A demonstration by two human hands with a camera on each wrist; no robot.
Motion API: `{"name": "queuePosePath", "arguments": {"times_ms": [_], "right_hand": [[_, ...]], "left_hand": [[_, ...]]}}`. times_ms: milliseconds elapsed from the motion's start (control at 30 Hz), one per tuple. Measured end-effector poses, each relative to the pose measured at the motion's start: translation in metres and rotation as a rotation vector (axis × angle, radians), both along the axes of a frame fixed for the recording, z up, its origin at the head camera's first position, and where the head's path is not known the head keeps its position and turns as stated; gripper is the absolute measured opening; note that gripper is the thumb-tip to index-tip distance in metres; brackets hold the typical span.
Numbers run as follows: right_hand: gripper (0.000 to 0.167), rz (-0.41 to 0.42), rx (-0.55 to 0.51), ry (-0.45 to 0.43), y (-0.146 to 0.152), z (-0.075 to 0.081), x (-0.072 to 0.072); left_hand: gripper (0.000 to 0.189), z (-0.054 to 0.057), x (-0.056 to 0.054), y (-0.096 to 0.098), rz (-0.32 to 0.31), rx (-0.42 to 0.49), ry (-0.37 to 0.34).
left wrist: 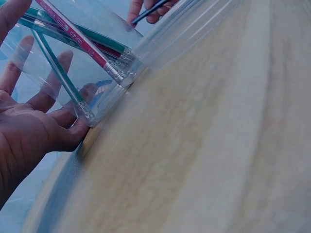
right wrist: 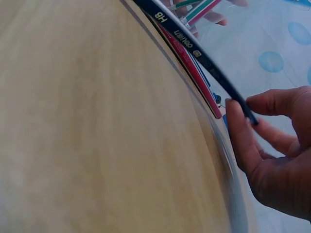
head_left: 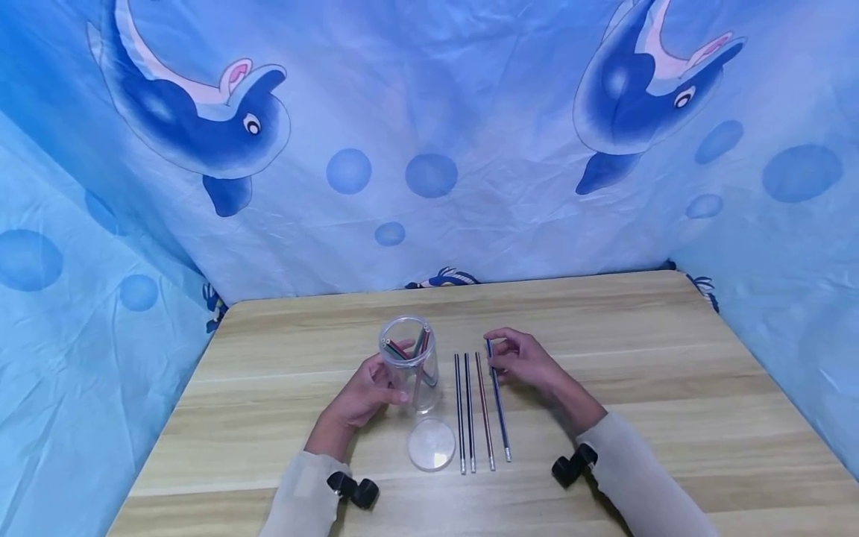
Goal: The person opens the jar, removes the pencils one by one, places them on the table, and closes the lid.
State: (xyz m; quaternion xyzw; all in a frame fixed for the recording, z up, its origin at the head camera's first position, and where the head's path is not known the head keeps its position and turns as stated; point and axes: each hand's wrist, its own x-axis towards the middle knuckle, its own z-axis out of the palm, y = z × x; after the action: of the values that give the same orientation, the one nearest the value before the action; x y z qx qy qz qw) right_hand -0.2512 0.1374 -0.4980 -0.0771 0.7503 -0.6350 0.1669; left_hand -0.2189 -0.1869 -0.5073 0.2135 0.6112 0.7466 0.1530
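Note:
My left hand (head_left: 365, 391) holds a clear plastic jar (head_left: 429, 373) that stands on the table, with the thumb at its near side and the fingers around its left and back. Inside lean several pencils; a red pencil (left wrist: 80, 39) and a green pencil (left wrist: 60, 73) show with their eraser ends down. Thumb and fingertips of my right hand (head_left: 523, 362) pinch the far end of a dark blue pencil (head_left: 499, 406) marked HB. Its eraser end points toward me. Left of it lie a red pencil (head_left: 485, 410) and two dark pencils (head_left: 469, 410), side by side.
A round clear lid (head_left: 432, 444) lies flat just in front of the jar. The wooden table (head_left: 268, 418) ends at a blue curtain (head_left: 429, 224) printed with dolphins at the back and sides. Each sleeve carries a black wrist camera (head_left: 573, 466).

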Motion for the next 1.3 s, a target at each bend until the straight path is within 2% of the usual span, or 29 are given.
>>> {"name": "queuePosePath", "arguments": {"times_ms": [167, 433, 567, 800, 1167, 1300], "right_hand": [[0.05, -0.05, 0.082, 0.018, -0.003, 0.0, 0.002], [0.047, -0.07, 0.221, 0.066, -0.008, -0.002, 0.012], [0.047, -0.095, 0.244, 0.095, -0.01, -0.003, 0.013], [0.047, -0.088, 0.269, 0.158, -0.013, -0.004, 0.011], [0.046, -0.044, 0.29, 0.201, -0.013, -0.01, 0.007], [0.046, -0.042, 0.294, 0.192, -0.012, -0.008, 0.007]], "left_hand": [[0.08, -0.001, 0.0, -0.001, 0.0, 0.008, 0.007], [0.079, -0.003, 0.002, -0.001, -0.007, 0.004, -0.007], [0.079, -0.003, 0.002, 0.0, -0.008, 0.015, 0.001], [0.078, 0.0, 0.0, -0.001, -0.001, 0.006, 0.002], [0.083, 0.001, 0.001, 0.0, -0.009, 0.01, -0.005], [0.083, 0.001, -0.001, 0.0, -0.01, 0.008, -0.007]]}}
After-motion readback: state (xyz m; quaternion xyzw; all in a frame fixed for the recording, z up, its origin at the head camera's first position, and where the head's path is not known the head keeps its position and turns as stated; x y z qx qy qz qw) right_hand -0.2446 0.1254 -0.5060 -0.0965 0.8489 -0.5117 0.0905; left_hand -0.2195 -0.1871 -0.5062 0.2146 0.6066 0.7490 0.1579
